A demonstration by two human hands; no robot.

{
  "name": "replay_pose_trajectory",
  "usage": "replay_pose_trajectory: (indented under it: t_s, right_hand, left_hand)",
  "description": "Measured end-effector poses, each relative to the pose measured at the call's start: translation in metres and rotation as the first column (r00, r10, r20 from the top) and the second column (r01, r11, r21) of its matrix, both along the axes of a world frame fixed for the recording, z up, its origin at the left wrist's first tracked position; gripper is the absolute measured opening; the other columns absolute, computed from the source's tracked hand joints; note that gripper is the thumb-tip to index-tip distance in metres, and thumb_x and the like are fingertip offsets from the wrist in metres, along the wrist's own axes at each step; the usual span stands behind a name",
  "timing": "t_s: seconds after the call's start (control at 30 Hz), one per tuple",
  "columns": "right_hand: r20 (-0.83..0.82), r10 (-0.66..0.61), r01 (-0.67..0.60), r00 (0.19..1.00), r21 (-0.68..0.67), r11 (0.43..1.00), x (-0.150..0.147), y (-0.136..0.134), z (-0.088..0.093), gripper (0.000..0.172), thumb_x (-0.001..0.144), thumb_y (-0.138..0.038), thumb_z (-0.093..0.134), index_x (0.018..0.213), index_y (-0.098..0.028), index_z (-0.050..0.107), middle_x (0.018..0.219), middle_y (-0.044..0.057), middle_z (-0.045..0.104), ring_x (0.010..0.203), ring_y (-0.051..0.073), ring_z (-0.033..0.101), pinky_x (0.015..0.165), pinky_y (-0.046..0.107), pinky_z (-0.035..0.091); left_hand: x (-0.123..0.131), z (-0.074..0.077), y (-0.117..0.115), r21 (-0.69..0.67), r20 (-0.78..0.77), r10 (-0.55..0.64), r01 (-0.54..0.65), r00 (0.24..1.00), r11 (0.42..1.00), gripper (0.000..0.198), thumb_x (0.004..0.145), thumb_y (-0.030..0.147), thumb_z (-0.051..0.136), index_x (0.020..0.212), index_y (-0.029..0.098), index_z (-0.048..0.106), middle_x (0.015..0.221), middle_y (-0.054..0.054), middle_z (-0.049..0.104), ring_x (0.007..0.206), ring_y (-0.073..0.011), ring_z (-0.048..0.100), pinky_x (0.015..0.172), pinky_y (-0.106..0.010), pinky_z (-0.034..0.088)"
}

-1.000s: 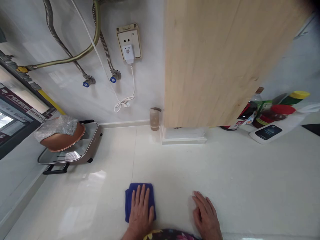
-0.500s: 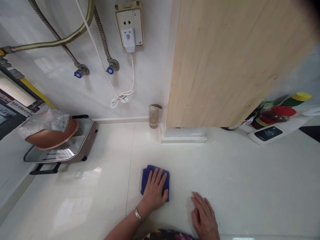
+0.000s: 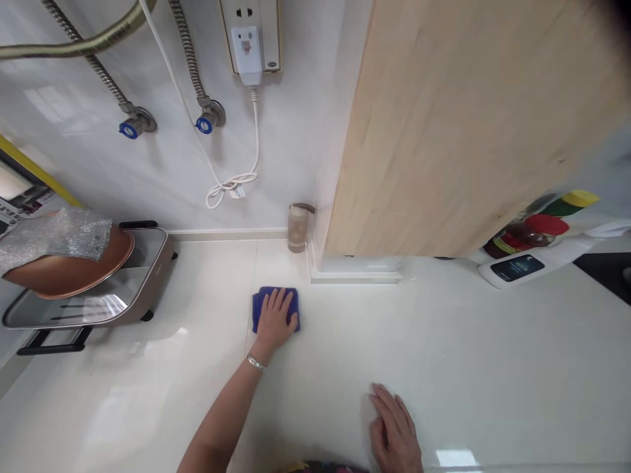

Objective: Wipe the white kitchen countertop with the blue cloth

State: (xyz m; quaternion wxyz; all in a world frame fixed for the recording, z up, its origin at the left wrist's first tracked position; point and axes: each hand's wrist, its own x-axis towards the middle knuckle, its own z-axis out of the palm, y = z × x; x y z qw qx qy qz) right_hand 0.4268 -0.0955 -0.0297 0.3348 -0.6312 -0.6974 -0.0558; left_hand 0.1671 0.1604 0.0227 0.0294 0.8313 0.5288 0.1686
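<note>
My left hand lies flat, fingers spread, on a folded blue cloth on the white countertop. The arm is stretched well forward and wears a thin bracelet at the wrist. The cloth lies near the back wall, just short of a small brown cup. My right hand rests flat on the counter at the near edge, fingers together and extended, holding nothing.
A tabletop cooker with a copper pan and silver bubble wrap stands at the left. A wooden cabinet overhangs the back right. Bottles and jars and a white scale stand at the right. Hoses, valves and a plugged socket line the wall.
My left hand has pushed the blue cloth away from me, from the near edge toward the back wall and cup. My right hand has stayed in place.
</note>
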Motion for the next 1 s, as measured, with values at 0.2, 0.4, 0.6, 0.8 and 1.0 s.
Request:
replay_pose_trajectory:
  t_s: [0.2,0.4,0.6,0.8,1.0]
  right_hand:
    - [0.002,0.007,-0.008,1.0,0.017,1.0,0.002,0.001,-0.005,0.043,0.094,-0.016,0.045,0.136,-0.021,0.052,0.134,0.011,0.063,0.126,0.024,0.059,0.113,0.051,0.042]
    - [0.012,0.012,-0.013,1.0,0.05,0.999,0.004,0.003,-0.008,0.043,0.094,-0.015,0.045,0.136,-0.02,0.052,0.134,0.011,0.063,0.126,0.024,0.059,0.112,0.049,0.042]
    - [0.032,0.017,-0.019,0.999,0.048,0.999,0.005,0.003,-0.013,0.044,0.094,-0.016,0.043,0.138,-0.021,0.05,0.134,0.011,0.063,0.127,0.023,0.058,0.111,0.049,0.042]
    - [0.032,0.009,-0.011,0.999,0.054,0.998,0.003,0.004,-0.012,0.045,0.094,-0.015,0.042,0.138,-0.021,0.048,0.135,0.01,0.062,0.128,0.023,0.057,0.112,0.05,0.042]
    - [0.012,-0.006,0.005,1.0,0.038,0.999,0.0,0.003,-0.006,0.042,0.094,-0.014,0.041,0.134,-0.02,0.051,0.136,0.01,0.062,0.129,0.022,0.056,0.116,0.05,0.038]
  left_hand:
    - [-0.043,0.0,0.045,0.019,-0.017,0.148,-0.147,0.989,0.989,0.059,0.096,0.039,0.04,0.15,0.015,0.045,0.157,-0.013,0.042,0.148,-0.032,0.032,0.123,-0.055,0.021]
    - [-0.091,0.002,0.066,0.027,-0.023,0.283,-0.283,0.959,0.959,0.06,0.096,0.04,0.037,0.149,0.013,0.045,0.156,-0.014,0.043,0.148,-0.0318,0.032,0.124,-0.053,0.018]
    - [-0.13,0.002,0.062,0.005,-0.038,0.422,-0.422,0.906,0.906,0.061,0.096,0.041,0.035,0.15,0.013,0.044,0.158,-0.014,0.041,0.148,-0.0318,0.032,0.124,-0.052,0.019]
    - [-0.158,0.005,0.038,0.004,-0.064,0.501,-0.502,0.863,0.865,0.064,0.097,0.045,0.031,0.15,0.011,0.044,0.157,-0.016,0.041,0.148,-0.0324,0.03,0.123,-0.053,0.02]
    - [-0.176,0.006,-0.001,0.009,-0.094,0.554,-0.556,0.827,0.831,0.065,0.097,0.045,0.029,0.151,0.011,0.042,0.158,-0.016,0.04,0.148,-0.0327,0.031,0.123,-0.053,0.021]
